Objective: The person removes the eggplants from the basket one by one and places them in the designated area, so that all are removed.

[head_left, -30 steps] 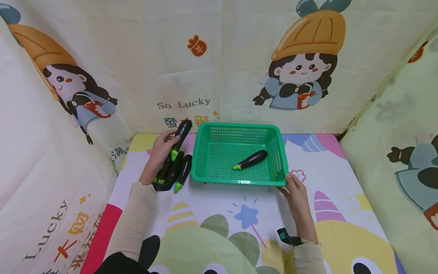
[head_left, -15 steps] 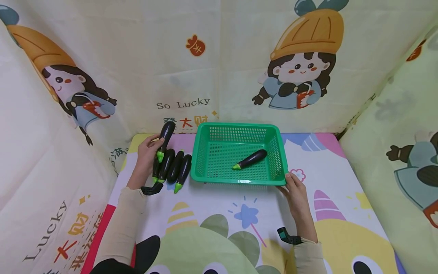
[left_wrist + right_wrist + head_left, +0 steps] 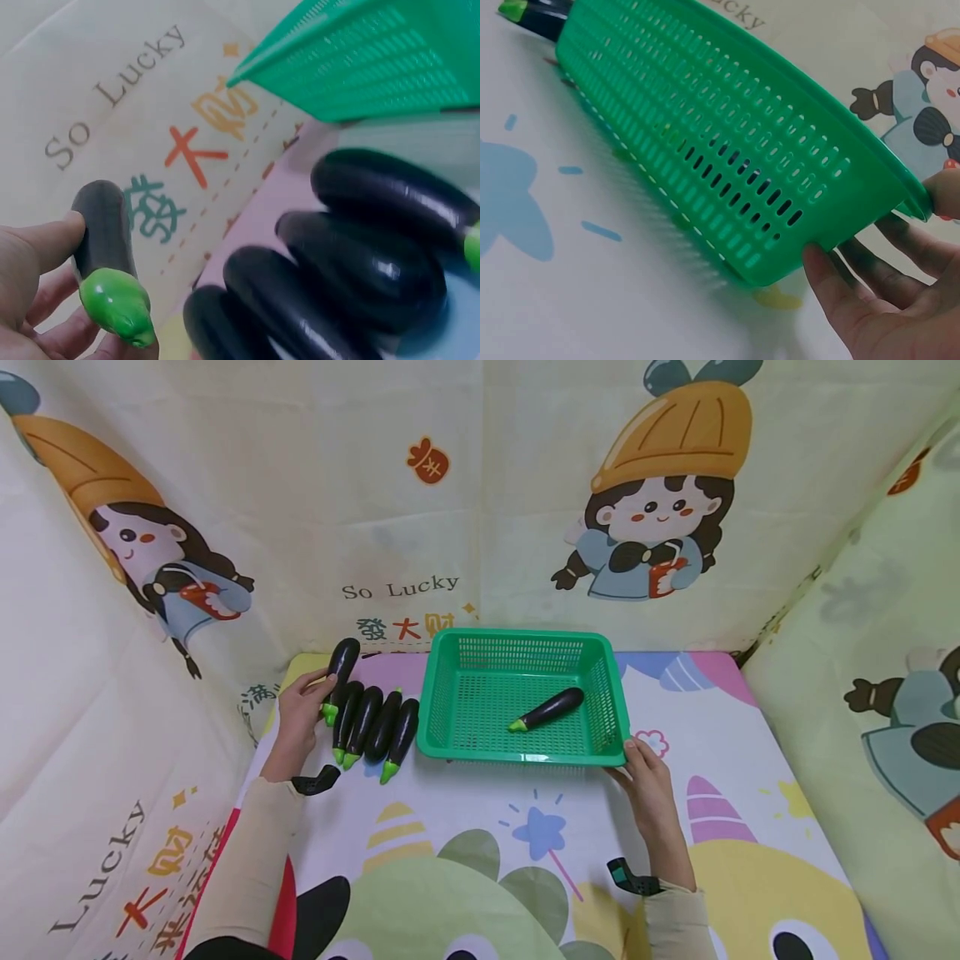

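My left hand [image 3: 298, 714] grips a dark purple eggplant [image 3: 344, 662] with a bright green cap, thumb on one side and fingers on the other. In the left wrist view this eggplant [image 3: 105, 232] points its cap toward the camera. Right of that hand, several eggplants [image 3: 383, 727] lie side by side on the table, caps toward me. A green perforated plastic basket [image 3: 480, 754] stands at the centre, with one eggplant [image 3: 555, 708] lying inside. My right hand [image 3: 649, 785] holds the basket's near right corner, thumb on the rim and fingers against the wall [image 3: 780, 259].
The table [image 3: 585, 827] has a cartoon-printed cover. A printed cloth [image 3: 510, 527] hangs behind it, with more cloth at the left and right sides. The row of eggplants lies close to the basket's left wall.
My left hand has moved left and lowered with its eggplant, from above the row to the row's left end, uncovering the others. My right hand and the basket stay put.
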Available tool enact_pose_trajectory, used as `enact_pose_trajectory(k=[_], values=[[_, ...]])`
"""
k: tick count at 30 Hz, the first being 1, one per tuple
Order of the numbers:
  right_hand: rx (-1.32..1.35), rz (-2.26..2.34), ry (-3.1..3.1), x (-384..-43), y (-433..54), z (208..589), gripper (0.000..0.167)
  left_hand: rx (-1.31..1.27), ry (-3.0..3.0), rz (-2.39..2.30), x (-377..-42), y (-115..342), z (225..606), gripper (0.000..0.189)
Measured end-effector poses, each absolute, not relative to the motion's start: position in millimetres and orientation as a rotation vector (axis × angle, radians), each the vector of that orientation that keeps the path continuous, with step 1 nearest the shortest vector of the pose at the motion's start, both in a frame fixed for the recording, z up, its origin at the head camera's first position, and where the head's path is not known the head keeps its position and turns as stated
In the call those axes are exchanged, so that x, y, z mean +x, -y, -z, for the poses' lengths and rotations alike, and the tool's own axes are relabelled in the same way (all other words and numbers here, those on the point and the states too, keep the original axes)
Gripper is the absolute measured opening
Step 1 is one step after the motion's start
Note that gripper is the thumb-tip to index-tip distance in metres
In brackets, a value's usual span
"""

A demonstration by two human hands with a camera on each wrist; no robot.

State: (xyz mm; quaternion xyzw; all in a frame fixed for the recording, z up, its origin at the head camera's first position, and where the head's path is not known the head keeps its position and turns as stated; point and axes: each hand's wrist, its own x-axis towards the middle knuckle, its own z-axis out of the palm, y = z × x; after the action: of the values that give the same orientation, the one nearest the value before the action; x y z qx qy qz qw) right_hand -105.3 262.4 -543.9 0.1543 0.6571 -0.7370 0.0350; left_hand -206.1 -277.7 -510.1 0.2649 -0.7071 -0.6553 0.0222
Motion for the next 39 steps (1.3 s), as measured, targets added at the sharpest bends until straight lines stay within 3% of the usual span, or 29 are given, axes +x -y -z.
enact_pose_trajectory(k=[16, 39], values=[[0.463, 2.274, -2.013, -104.2, -263.5, 542.7, 0.062, 0.952, 2.208, 1.908, -197.8, 304.0, 546.3, 0.052], [0.448, 2.263, -2.024, -103.0, -262.6, 543.6, 0.062, 0.869, 2.382, 1.628, -194.5, 305.3, 565.6, 0.041]])
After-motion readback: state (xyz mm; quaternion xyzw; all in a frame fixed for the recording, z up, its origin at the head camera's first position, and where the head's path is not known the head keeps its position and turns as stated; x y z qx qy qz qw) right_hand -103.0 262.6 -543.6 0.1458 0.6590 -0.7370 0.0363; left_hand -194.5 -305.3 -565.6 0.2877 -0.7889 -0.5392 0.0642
